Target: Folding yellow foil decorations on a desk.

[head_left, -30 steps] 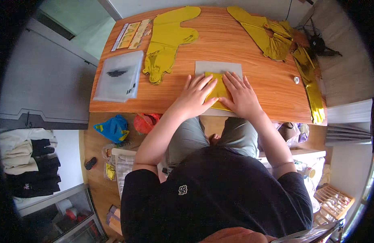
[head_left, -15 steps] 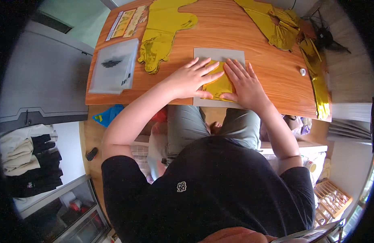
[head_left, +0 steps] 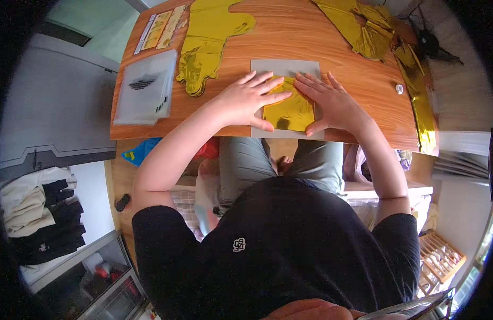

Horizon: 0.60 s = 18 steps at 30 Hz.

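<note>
A folded piece of shiny gold foil [head_left: 290, 109] lies on a grey rectangular sheet [head_left: 281, 66] at the table's near edge. My left hand [head_left: 253, 100] rests along the foil's left side, fingers spread, with some fingertips over its upper part. At the foil's right edge lies my right hand [head_left: 331, 106], its fingers stretched out and its thumb by the lower right corner. Neither hand grips anything. The middle of the foil shows between them.
A flat gold foil balloon [head_left: 209, 40] lies at the far left, beside clear plastic bags [head_left: 145, 88] and printed strips [head_left: 160, 29]. More gold foil [head_left: 361, 26] spreads over the far right. A small white roll [head_left: 399, 89] sits near the right edge of the wooden table [head_left: 363, 80].
My hands have moved apart a little. The right hand has slid outward to the foil's right edge, and more of the foil shows between the hands.
</note>
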### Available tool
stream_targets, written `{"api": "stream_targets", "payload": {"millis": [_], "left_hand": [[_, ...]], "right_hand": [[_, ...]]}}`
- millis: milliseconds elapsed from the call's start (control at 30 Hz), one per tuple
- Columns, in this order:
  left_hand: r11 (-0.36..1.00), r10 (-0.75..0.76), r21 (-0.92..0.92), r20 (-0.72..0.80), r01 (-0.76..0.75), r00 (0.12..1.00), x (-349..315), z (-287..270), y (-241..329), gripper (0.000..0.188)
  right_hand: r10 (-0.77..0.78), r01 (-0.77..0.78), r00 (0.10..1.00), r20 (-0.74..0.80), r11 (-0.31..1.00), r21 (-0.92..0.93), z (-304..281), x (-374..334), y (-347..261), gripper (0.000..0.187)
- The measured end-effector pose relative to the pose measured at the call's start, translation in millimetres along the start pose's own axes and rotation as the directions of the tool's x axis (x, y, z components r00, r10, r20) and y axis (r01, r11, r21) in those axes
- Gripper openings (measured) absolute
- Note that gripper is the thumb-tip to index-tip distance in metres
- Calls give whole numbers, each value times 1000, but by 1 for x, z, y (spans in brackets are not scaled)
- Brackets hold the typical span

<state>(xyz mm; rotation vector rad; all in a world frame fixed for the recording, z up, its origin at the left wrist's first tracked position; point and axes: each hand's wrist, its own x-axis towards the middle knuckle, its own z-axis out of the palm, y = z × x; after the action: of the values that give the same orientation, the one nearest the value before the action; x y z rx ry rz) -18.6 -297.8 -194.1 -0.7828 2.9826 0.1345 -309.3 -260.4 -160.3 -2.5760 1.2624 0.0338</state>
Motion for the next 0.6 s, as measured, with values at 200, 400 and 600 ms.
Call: {"api": "stream_targets", "payload": {"millis": [200,400,600], "left_hand": [[998,-37,-49,36,38,999,1,-9,7,105],[987,-93,-129,42,97,995,0,-7,16,104],[973,-151,-181,-33,143,988,-2,-1,32,106]], "right_hand": [[-33,35,999,-18,988,149,4,-3,17,137],[128,-51,955,-266,960,276,19,-6,-9,112],[253,-224,885,-391,967,119,50,13,-64,91]]}}
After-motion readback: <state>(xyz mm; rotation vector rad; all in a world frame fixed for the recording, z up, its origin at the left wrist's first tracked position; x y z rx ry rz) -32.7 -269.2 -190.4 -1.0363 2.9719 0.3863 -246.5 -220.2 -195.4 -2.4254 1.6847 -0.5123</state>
